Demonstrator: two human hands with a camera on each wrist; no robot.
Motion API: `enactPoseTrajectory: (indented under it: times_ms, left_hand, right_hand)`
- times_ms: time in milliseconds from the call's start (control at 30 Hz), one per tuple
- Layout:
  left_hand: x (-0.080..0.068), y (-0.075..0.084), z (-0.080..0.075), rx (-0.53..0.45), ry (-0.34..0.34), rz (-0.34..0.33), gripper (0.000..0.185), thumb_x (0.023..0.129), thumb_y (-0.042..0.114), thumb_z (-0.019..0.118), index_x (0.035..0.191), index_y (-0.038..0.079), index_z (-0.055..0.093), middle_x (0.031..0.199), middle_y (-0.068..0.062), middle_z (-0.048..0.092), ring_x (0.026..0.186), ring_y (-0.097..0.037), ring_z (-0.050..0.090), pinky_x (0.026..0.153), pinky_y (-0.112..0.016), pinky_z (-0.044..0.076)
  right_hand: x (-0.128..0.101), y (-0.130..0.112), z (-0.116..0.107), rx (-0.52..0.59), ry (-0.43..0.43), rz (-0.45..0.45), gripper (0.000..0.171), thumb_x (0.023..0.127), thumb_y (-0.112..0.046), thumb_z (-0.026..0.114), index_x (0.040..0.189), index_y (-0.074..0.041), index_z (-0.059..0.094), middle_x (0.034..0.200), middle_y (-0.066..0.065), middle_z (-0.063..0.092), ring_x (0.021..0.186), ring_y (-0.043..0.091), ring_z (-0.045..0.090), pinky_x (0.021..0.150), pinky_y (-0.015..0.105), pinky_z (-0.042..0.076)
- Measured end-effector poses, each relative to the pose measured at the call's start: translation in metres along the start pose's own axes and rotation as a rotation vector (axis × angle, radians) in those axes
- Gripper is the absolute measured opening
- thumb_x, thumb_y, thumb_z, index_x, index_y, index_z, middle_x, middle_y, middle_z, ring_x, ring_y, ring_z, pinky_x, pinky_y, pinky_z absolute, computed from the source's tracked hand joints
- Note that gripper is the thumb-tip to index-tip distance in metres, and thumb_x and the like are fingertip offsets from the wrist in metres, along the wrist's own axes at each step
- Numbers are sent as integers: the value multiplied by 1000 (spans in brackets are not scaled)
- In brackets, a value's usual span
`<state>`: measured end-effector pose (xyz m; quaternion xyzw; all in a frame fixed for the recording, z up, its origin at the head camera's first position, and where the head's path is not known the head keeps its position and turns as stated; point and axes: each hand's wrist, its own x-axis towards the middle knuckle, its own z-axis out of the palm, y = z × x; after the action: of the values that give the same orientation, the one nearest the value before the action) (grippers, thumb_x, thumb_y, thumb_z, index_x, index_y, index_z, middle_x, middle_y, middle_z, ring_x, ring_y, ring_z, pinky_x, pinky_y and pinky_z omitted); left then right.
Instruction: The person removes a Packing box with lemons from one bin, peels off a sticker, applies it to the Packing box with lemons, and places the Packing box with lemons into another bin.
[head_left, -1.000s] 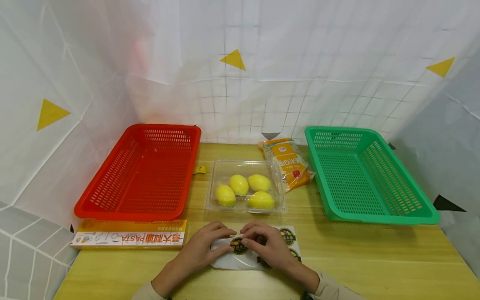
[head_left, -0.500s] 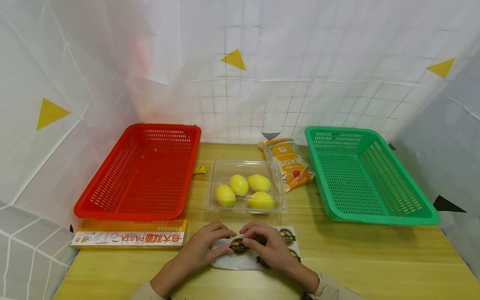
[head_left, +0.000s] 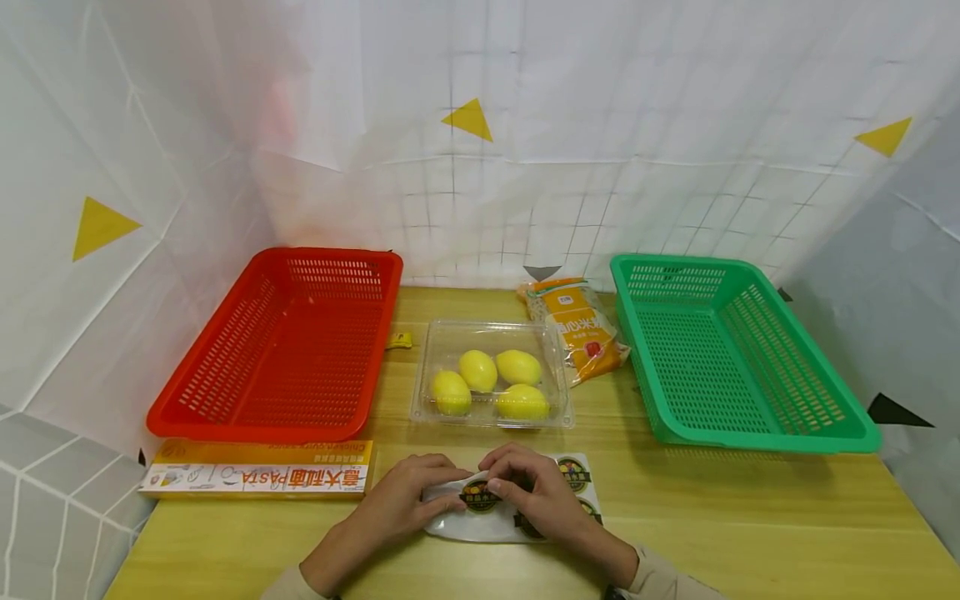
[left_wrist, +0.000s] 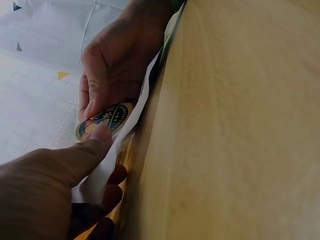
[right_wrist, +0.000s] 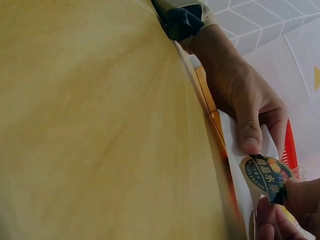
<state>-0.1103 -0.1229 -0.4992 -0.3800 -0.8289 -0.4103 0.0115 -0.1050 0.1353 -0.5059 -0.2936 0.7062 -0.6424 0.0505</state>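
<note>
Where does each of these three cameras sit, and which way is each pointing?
Head: up on the person's head, looking forward and down at the table, baskets and both hands.
Left wrist: low by the tabletop, looking along it at the sticker; the left hand and right hand show.
Right wrist: same low angle, facing the left hand.
All three share the sticker and sheet.

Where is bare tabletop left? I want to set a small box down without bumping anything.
Bare wood lies right of the sticker sheet, in front of the green basket. A narrower gap runs between red basket and lemon tray. The front centre is crowded by both hands.
</note>
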Motion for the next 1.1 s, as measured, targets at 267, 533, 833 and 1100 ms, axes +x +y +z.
enactPoseTrajectory:
  times_ms: [267,533,833,1100]
  left_hand:
    - [0,1,-1,-20,-22,-13,40,94,24,80,128,6,71,117,-2,74,104,-13,69,89,-38,57]
    - [1,0,-2,-55,-62,-67,46,95,26,79,133,4,65,110,0,72,102,-12,68,89,-37,56]
    - [-4,-6,-4,31,-24,-123,57,85,23,87,135,8,64,116,6,65,106,-12,62,94,-41,53]
    - [-5,-5,-1,109,-9,-34,52,81,24,91,129,24,71,135,-5,54,117,-22,59,93,-44,54]
  right_hand:
    - [-1,-1,0,41,-17,17,10,101,0,65,96,-7,70,115,19,66,100,26,66,77,31,55]
    - [0,0,-1,95,-40,12,9,102,1,62,98,-3,69,116,24,65,103,25,65,82,30,54]
    - [1,1,-11,158,133,162,12,105,-6,61,103,5,66,104,19,67,89,17,64,74,28,54]
    - [2,1,-11,69,207,240,13,103,-10,66,104,2,70,93,14,68,74,16,61,66,29,55]
